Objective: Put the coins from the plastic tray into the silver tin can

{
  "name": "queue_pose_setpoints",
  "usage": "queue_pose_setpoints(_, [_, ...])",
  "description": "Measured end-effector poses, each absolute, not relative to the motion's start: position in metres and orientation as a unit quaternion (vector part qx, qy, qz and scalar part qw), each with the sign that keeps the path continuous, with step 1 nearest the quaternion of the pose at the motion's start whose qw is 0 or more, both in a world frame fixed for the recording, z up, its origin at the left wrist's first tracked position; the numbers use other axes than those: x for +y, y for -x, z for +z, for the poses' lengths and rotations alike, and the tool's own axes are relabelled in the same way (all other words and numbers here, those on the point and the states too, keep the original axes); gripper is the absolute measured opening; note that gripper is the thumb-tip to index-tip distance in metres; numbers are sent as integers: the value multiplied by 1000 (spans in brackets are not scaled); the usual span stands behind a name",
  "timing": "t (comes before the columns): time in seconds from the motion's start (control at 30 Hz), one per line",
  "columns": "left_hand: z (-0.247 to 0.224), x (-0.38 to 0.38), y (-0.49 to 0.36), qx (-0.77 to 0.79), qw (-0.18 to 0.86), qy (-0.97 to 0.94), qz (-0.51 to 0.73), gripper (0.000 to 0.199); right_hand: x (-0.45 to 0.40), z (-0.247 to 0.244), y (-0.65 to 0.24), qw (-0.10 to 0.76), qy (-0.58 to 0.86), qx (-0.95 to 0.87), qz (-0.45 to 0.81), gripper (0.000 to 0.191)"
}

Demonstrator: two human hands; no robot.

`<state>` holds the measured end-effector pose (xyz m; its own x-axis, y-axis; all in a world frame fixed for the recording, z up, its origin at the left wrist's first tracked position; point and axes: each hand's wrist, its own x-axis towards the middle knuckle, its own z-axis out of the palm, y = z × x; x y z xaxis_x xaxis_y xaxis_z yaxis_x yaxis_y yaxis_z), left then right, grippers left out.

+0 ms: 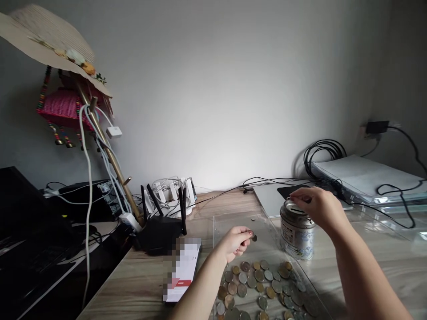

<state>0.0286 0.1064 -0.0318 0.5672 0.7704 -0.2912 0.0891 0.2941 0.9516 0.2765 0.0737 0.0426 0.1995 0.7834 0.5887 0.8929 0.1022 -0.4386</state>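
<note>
My left hand (236,243) pinches a coin or two (254,237) between thumb and fingertips, above a clear plastic sheet (222,226). Below it, several silver and copper-coloured coins (242,290) lie spread over the sheet, and one small coin (252,218) lies apart near its far end. A round metal tin (298,238) with a slotted lid stands upright at the sheet's right edge. My right hand (313,202) is over the tin's lid, fingers bent together at its top; whether a coin is between them is hidden.
Left of the sheet lies a phone (183,271), with a black router (160,233) behind it. A laptop (267,198), coiled black cable (322,151) and a stacked grey case (367,175) are at the back right. A hat (50,35) hangs on a stand at left.
</note>
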Motion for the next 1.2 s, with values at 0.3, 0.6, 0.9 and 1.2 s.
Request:
queue_pose_setpoints(0.3, [-27, 103, -28, 401, 672, -536, 318, 30, 87, 25, -290, 327, 671, -665, -31, 17])
queue_pose_setpoints(0.6, [-30, 105, -25, 377, 693, -484, 379, 29, 73, 34, -262, 453, 548, -691, -131, 21])
queue_pose_setpoints(0.9, [-29, 104, -25, 346, 709, -450, 417, 25, 78, 3, -175, 326, 493, -807, 4, 25])
queue_pose_setpoints(1.2, [-28, 102, -25, 364, 701, -494, 364, 28, 75, 28, -224, 429, 530, -730, -49, 16])
